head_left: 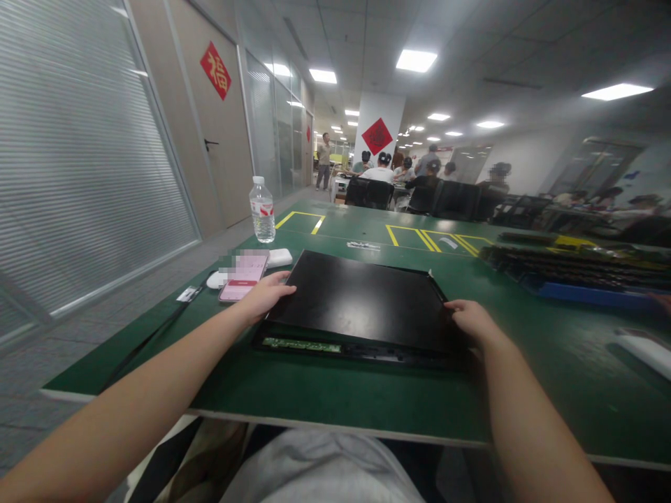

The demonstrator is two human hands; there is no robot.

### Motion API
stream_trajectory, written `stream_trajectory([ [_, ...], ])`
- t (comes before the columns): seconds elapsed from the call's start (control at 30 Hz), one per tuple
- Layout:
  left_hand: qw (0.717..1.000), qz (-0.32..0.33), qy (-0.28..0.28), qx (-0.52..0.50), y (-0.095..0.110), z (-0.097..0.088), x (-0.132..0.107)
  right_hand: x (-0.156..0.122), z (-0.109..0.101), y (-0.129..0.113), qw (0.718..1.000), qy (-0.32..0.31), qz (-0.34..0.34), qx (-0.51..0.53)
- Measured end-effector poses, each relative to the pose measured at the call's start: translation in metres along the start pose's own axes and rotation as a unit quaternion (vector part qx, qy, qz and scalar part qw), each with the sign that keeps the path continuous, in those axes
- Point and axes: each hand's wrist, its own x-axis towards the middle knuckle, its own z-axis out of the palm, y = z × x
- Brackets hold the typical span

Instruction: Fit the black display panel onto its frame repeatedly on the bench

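Observation:
A glossy black display panel (361, 293) lies in front of me on the green table, its near edge slightly raised. My left hand (270, 295) grips its left edge, the thumb resting on the top face. At the right edge, my right hand (469, 318) pinches the panel, its other fingers partly hidden underneath. Below the panel's near side shows a black frame (398, 353) with a narrow green circuit board (301, 346) along its left part. The panel covers the rest of the frame.
Left of the panel are a phone (244, 276), a white case (279, 258), a black strap (157, 328) and a water bottle (263, 213). Stacked dark parts (571, 265) sit at the right on a blue tray (587, 293). A white object (647, 353) lies nearer. People sit beyond.

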Motion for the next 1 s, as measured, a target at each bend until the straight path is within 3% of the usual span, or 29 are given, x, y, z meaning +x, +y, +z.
stream_trajectory([
  [0.67,1.000,0.013,-0.022,0.008,-0.004,-0.003,0.004,-0.002,-0.001,-0.002,1.000,-0.001,0.014,-0.002],
  [0.87,0.997,0.068,-0.029,0.037,-0.006,-0.009,0.009,-0.001,0.000,-0.001,1.000,0.001,0.010,0.008],
  [1.0,0.987,0.111,-0.022,0.116,-0.006,-0.015,0.012,-0.003,-0.002,-0.004,1.000,0.011,0.009,0.002],
])
